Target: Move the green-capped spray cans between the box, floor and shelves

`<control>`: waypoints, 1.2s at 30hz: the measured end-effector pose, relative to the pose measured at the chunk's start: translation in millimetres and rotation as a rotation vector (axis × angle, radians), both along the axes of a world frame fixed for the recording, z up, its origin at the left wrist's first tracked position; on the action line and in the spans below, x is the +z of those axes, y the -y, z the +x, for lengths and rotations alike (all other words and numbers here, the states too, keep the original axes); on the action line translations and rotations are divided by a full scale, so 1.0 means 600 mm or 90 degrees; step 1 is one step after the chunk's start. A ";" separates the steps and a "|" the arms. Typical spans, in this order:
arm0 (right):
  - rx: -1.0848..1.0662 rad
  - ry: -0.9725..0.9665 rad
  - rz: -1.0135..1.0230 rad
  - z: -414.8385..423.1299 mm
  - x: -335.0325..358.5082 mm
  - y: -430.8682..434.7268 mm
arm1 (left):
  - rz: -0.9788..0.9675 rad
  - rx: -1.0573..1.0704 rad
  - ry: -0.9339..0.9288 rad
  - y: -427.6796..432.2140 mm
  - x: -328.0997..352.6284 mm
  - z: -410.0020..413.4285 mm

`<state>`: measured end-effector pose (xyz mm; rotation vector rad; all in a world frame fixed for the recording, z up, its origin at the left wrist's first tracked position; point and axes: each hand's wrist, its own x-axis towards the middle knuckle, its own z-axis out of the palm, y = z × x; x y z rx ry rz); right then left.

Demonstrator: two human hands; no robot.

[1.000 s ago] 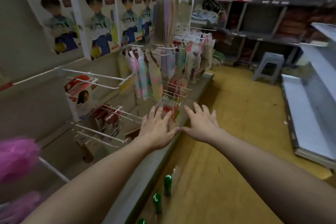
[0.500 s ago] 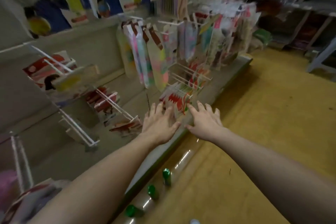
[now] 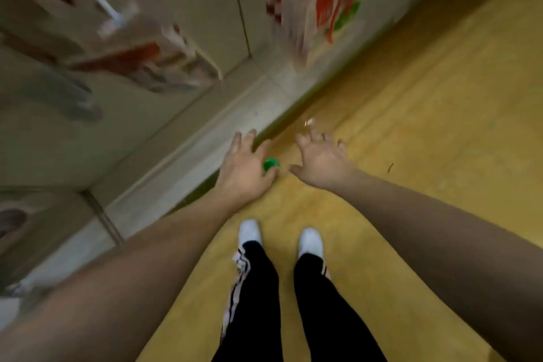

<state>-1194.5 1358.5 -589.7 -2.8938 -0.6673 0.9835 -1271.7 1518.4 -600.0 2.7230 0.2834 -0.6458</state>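
Both my arms stretch down toward the yellow floor (image 3: 411, 126) beside the base of a shop rack. My left hand (image 3: 245, 169) hovers with fingers spread over a green bottle cap (image 3: 270, 164), which peeks out between thumb and fingers; whether the hand touches it is unclear. The clear bottle under that cap is barely visible. My right hand (image 3: 321, 160) is spread open just to the right, a short gap from the cap, holding nothing.
The grey rack base (image 3: 188, 161) runs diagonally on the left, with blurred hanging packets (image 3: 317, 0) and white hooks (image 3: 97, 0) above it. My own legs in black trousers and white shoes (image 3: 310, 241) stand below the hands.
The view has tipped sharply down from the rack to the floor. Both hands dropped from the hanging packets to the green-capped bottle by the rack base.
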 end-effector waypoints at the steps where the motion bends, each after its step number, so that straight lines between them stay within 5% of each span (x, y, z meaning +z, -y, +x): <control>1: -0.005 -0.022 -0.003 -0.002 -0.041 -0.010 | 0.008 0.002 -0.023 -0.007 -0.045 -0.010; 12: 0.039 -0.065 0.046 -0.002 -0.436 -0.103 | -0.007 0.028 -0.134 -0.069 -0.431 -0.057; 19: 0.052 -0.081 0.134 -0.009 -0.550 -0.117 | 0.097 -0.062 -0.132 -0.080 -0.527 -0.073; 27: -0.015 -0.060 0.182 -0.008 -0.487 -0.074 | 0.063 -0.093 -0.076 -0.078 -0.457 -0.061; 36: -0.077 -0.011 0.186 0.020 -0.208 0.003 | 0.066 -0.143 0.010 -0.011 -0.167 0.022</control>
